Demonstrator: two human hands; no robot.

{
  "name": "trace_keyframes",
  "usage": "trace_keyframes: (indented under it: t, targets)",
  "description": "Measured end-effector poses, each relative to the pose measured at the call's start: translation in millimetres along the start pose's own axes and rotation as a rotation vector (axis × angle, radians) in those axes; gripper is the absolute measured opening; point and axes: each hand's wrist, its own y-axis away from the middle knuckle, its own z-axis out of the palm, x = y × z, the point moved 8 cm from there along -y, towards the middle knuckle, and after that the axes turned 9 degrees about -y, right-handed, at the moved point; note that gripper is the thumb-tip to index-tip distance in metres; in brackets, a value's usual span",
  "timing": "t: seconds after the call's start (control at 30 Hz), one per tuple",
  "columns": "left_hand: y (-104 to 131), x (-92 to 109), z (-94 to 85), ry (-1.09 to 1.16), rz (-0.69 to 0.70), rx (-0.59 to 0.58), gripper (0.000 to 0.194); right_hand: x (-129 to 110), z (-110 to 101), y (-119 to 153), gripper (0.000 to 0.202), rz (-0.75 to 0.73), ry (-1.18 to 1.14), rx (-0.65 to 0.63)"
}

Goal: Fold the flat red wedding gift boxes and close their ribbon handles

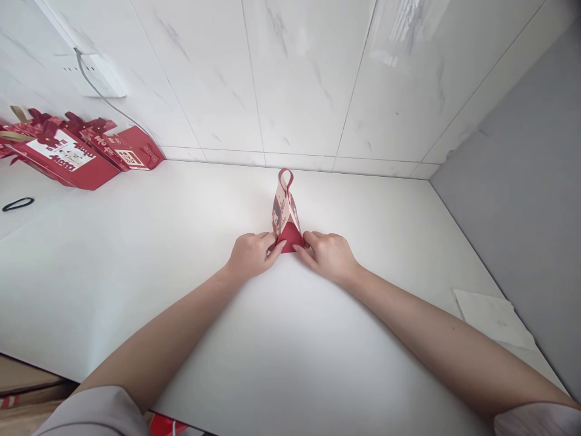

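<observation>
A small red and cream paper gift box (289, 235) stands upright on the white table, its red end facing me. A ribbon loop (285, 178) rises from its pointed top. At the lower left corner of the box, my left hand (255, 249) pinches the edge between thumb and fingers. My right hand (327, 251) grips the opposite lower corner in the same way, thumb on the red end panel. The fingers behind the box sides are partly hidden.
Several red gift boxes (86, 151) stand in a group at the back left, by the tiled wall. A black loop (18, 204) lies near the left edge. White tissue (492, 315) rests at the right, beside a grey panel (521, 181). A cable (104, 97) hangs from the wall socket.
</observation>
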Motion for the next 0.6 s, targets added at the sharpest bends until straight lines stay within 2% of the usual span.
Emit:
trace_keyframes:
  t: [0.13,0.2,0.47,0.6]
  targets:
    - [2.5,-4.8,18.2,0.079,0.055,-0.256,0.037,4.5,8.0,-3.4,0.026,-0.038,-0.043,-0.114]
    - [3.2,-6.0,20.8,0.093,0.079,-0.315,0.037,4.9,8.7,-4.6,0.024,-0.069,-0.051,-0.132]
    - [3.3,1.2,18.8,0.070,0.146,-0.222,0.035,6.9,13.0,-7.5,0.023,-0.079,-0.026,-0.164]
    - [3.0,2.7,18.9,0.028,0.132,-0.203,0.031,7.0,14.5,-7.9,0.024,-0.096,-0.011,-0.164]
